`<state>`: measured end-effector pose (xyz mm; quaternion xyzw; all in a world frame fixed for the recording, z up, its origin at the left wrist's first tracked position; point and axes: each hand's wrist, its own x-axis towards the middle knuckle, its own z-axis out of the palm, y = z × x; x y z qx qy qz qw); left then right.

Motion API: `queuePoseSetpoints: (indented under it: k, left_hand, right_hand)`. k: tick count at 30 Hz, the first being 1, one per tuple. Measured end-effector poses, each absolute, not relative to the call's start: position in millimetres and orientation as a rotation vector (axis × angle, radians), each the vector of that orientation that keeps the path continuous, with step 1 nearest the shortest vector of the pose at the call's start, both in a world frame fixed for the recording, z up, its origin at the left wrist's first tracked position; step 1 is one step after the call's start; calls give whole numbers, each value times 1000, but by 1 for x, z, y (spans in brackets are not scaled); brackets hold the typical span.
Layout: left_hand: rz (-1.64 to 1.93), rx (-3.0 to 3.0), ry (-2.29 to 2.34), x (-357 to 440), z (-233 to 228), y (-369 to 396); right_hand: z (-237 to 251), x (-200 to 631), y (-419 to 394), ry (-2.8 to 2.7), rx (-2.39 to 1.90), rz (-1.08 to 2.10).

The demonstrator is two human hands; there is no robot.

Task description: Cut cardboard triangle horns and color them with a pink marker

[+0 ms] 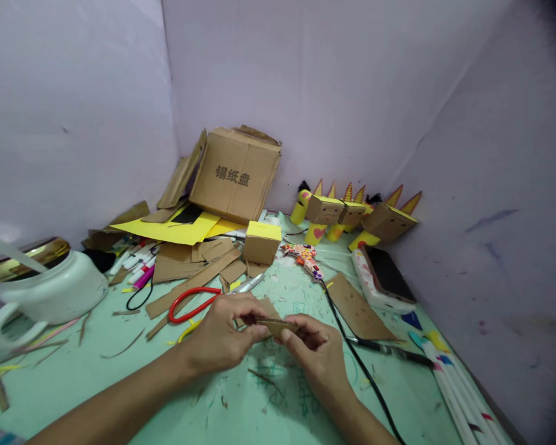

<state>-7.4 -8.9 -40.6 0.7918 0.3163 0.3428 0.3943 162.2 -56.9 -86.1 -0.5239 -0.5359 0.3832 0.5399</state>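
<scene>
Between my two hands, just above the green table, is a small strip of cardboard (278, 326). My left hand (227, 330) pinches its left end between thumb and fingers. On its right end my right hand (315, 346) is closed, the thumb pressed on the near face. Beside my left hand lie red-handled scissors (192, 304), their blades partly hidden. A small cardboard box with a yellow top (262, 241) stands farther back. To its right rests a colourful patterned glue gun (304, 258), its black cord running toward me past my right hand.
Cardboard scraps (178, 262), yellow paper (171, 227) and markers (139, 262) crowd the left. A white mug (50, 287) stands at far left. Behind are a large carton (236, 173) and several cardboard-headed figures (324, 210). A phone (389, 278) lies at right, near a pen-like tool (393, 350).
</scene>
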Motion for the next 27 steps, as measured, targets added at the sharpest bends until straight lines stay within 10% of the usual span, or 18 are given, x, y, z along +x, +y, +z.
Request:
queuePoseSetpoints:
  k: [27]
  left_hand:
    - [896,2138,860,-11,-46,-12]
  right_hand:
    - [-80,158,-59,-1354,-1200,933]
